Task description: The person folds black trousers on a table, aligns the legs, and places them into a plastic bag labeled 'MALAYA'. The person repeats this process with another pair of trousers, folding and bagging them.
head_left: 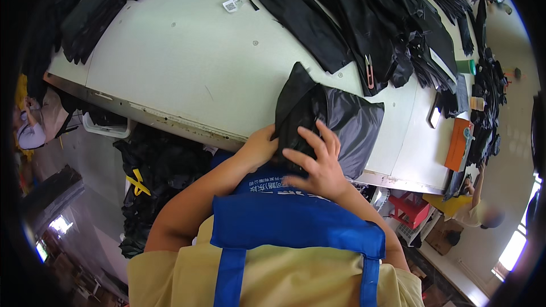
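A folded black garment (301, 113) lies at the table's near edge, right in front of me. Its right part is a glossy black sheet (355, 128); whether that is lining or a plastic bag I cannot tell. My left hand (261, 146) grips the garment's left edge, with its fingertips hidden behind the cloth. Over the near part of the bundle, my right hand (323, 162) has its fingers spread, the tips touching the dark fabric. Beyond it, thread snips (369, 72) with an orange-pink handle rest on black cloth.
Black garments (341, 5) are heaped along the far side of the pale table (187, 74). A white label (235, 3) lies nearby. To the right are a phone (435, 115), an orange box (457, 146) and a green roll (466, 67). Other people work at both sides.
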{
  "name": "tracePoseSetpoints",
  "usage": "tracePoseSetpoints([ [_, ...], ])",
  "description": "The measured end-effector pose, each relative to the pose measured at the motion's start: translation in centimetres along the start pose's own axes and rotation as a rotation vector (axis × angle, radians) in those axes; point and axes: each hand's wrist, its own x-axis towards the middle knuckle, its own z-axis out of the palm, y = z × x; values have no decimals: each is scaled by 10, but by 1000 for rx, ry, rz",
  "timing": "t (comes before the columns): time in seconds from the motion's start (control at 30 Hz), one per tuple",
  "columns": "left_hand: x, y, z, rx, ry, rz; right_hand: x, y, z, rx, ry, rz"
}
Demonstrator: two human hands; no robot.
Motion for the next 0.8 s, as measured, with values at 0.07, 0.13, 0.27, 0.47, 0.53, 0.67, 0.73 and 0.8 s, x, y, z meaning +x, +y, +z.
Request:
tracePoseSetpoints([
  [0.07,11,-4,0,310,67,227,9,10,16,-167,158,55],
  [0.13,6,17,3,503,106,276,12,15,17,-219,190,164],
  [0.27,-2,29,11,727,205,533,21,23,27,-248,37,193],
  [0.47,12,22,4,707,176,588,36,63,33,92,-171,134],
  [0.53,11,25,1,702,150,615,32,67,24,335,-40,152],
  [0.67,10,22,9,856,147,626,23,48,36,125,-42,238],
  [0.73,13,19,18,883,139,662,25,65,74,-254,-140,194],
  [0.8,25,9,8,808,174,656,36,64,84,-213,-117,214],
])
